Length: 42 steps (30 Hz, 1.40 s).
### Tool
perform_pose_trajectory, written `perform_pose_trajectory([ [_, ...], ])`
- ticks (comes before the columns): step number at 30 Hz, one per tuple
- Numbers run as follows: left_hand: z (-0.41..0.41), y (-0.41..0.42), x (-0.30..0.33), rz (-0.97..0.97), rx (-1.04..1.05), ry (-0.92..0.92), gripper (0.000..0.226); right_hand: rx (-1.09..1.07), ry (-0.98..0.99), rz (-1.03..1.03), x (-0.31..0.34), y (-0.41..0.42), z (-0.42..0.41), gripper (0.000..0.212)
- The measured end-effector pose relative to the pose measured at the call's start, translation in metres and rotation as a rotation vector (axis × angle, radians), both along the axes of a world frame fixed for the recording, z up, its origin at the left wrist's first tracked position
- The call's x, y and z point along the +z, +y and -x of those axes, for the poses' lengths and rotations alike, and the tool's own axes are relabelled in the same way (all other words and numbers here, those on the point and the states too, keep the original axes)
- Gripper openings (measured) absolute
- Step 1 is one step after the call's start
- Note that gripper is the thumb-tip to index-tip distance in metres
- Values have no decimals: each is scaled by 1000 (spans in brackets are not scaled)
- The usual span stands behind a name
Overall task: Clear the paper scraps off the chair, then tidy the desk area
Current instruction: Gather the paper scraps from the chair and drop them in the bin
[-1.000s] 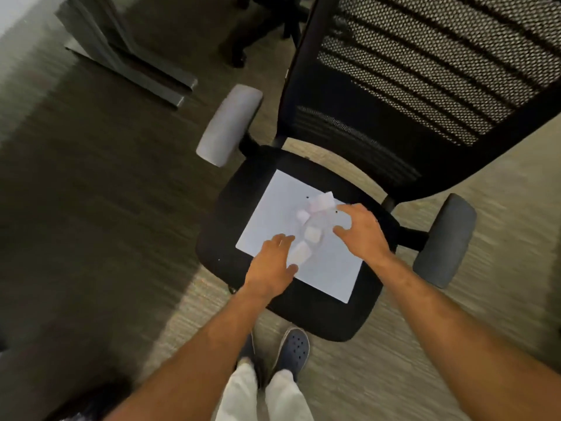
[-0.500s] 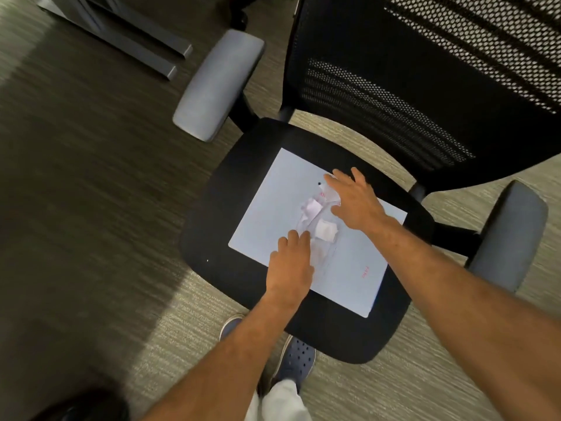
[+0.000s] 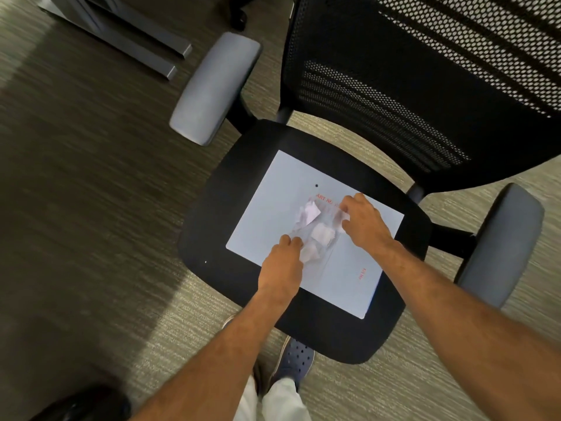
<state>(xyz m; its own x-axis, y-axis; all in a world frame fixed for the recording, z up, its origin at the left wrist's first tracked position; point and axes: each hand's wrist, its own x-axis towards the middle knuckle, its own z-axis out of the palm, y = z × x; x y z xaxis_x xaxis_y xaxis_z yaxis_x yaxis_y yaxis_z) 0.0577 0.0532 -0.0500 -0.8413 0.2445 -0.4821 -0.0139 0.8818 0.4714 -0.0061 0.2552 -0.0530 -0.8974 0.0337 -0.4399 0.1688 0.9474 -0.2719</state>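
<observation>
A black office chair (image 3: 306, 335) carries a white sheet (image 3: 273, 208) on its seat. On the sheet lies a crumpled clear plastic bag (image 3: 326, 259) with red print, and several white paper scraps (image 3: 322, 233) sit on or in it. My left hand (image 3: 280, 268) rests at the bag's near left edge, its fingertips bent down beside the lowest scrap. My right hand (image 3: 362, 224) is at the bag's far right edge, with thumb and fingers pinched on the plastic. Whether the left fingers hold anything is hidden.
Grey armrests stand on the left (image 3: 212, 86) and the right (image 3: 501, 241) of the seat, with the mesh backrest (image 3: 425, 71) behind. Grey metal desk feet (image 3: 127, 34) lie on the carpet at top left. My shoes (image 3: 296, 360) are under the seat's front edge.
My view has come closer to the seat. My left hand's fingers went from flat to curled at the lowest scrap, and my right hand drew back to the bag's right edge.
</observation>
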Motion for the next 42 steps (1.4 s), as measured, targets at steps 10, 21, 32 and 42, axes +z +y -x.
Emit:
perform_pose_trajectory([
  [10,6,-21,37,-100,160,-48,23,-174,-8,79,43,1,-6,19],
  [21,1,-75,186,-33,245,117,19,6,131,103,196,-76,-22,6],
  [32,-90,-256,331,49,514,164,14,355,235,242,349,-254,-77,11],
  [42,-302,-461,327,17,906,140,21,673,163,332,343,-503,-229,8],
])
